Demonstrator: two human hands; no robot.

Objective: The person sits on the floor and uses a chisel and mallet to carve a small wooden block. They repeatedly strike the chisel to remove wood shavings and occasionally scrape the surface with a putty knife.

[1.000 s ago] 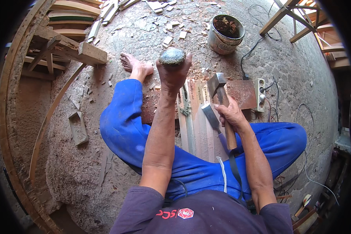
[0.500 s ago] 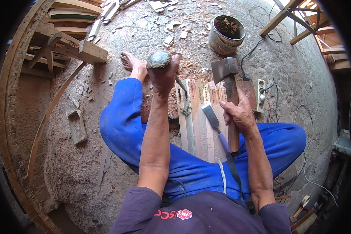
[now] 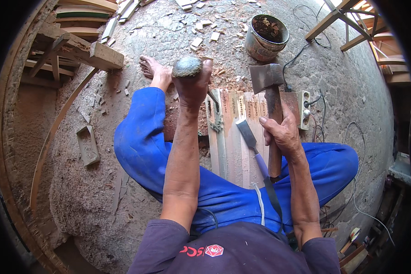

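My left hand (image 3: 192,89) grips an upright tool whose round, worn end (image 3: 187,66) faces me; its thin lower part slants behind the hand to pale wooden strips (image 3: 228,150) lying crosswise on a reddish board (image 3: 171,122). My right hand (image 3: 283,132) holds the wooden handle of a hammer-like tool, its heavy, square steel head (image 3: 266,77) raised above the right end of that board. A broad chisel (image 3: 247,134) with a purple handle lies on the strips just left of my right hand. Wood chips and short grooves or holes show along the far ends of the strips.
A dirty bucket (image 3: 265,48) and scattered offcuts (image 3: 196,43) are beyond the boards. A power strip (image 3: 304,112) with cords sits at the right. Wooden frames (image 3: 102,57) stand left and upper right (image 3: 333,20). A small trough-like box (image 3: 84,146) lies left of my knee.
My left hand has shifted a little left with its tool. My right hand has moved up and to the right, raising and turning the hammer-like tool's head.
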